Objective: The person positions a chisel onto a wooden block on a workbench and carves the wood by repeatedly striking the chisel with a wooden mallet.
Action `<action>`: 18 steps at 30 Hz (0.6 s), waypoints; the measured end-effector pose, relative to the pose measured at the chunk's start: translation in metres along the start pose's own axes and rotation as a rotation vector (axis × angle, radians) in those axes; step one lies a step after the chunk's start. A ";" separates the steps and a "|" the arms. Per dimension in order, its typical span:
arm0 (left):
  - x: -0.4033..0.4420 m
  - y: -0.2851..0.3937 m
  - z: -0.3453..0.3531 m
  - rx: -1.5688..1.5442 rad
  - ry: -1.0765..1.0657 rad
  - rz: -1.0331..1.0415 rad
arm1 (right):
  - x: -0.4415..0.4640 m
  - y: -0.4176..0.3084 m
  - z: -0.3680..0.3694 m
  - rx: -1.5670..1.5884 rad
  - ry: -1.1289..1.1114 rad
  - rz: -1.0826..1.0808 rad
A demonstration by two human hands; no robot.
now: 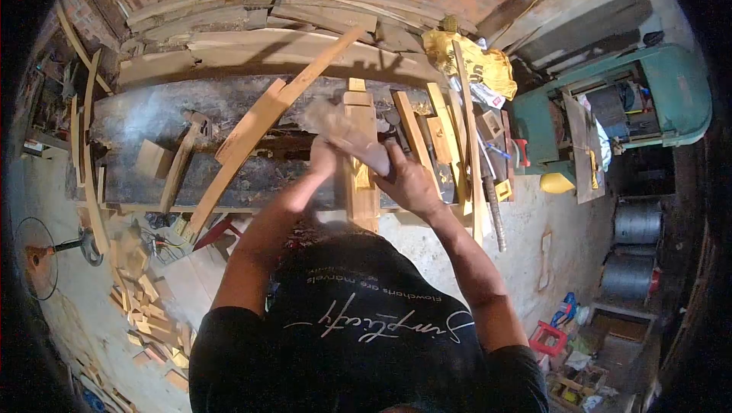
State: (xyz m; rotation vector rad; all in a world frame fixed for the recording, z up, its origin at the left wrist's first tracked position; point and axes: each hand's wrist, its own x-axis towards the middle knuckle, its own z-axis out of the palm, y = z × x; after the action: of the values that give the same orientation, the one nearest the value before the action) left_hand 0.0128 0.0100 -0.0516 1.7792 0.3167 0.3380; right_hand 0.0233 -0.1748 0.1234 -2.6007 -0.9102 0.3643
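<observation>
My right hand [413, 187] is wrapped around the lower end of a thick, pale wooden club [347, 137], which slants up to the left and is smeared by motion at its far end. Beneath it, a light wooden workpiece [363, 200] lies lengthwise on the dark workbench [259, 177], pointing away from me. My left hand [325, 157] is at the left side of this workpiece; the club covers its fingers, so what they hold is hidden. A long wooden board [255, 127] lies diagonally on the bench left of my left hand.
Wooden strips [415, 135] and a saw-like tool [494, 203] lie at right. A wooden hammer-shaped tool [183, 161] and a block [155, 158] are at left. Offcuts [152, 314] litter the floor near a fan [42, 254]. A green machine [549, 127] stands at right.
</observation>
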 end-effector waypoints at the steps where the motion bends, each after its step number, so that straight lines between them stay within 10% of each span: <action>1: 0.005 -0.009 0.005 0.289 0.001 0.193 | 0.002 0.013 0.008 -0.166 -0.135 0.060; 3: 0.009 -0.012 0.012 0.575 0.069 0.381 | -0.010 0.026 0.014 -0.145 -0.041 -0.023; 6: 0.009 -0.044 0.039 -0.853 0.101 -0.220 | -0.032 0.021 0.006 0.083 -0.026 0.195; 11: -0.007 0.001 0.016 -0.443 -0.115 -0.343 | -0.059 0.019 0.004 0.394 0.178 0.280; 18: -0.034 0.050 -0.002 -0.007 -0.304 0.096 | -0.096 0.035 -0.002 0.400 0.194 0.389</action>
State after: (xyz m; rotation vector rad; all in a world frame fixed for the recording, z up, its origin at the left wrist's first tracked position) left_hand -0.0177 -0.0124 -0.0047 1.8120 0.0144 0.1323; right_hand -0.0297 -0.2619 0.1220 -2.3692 -0.2302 0.3435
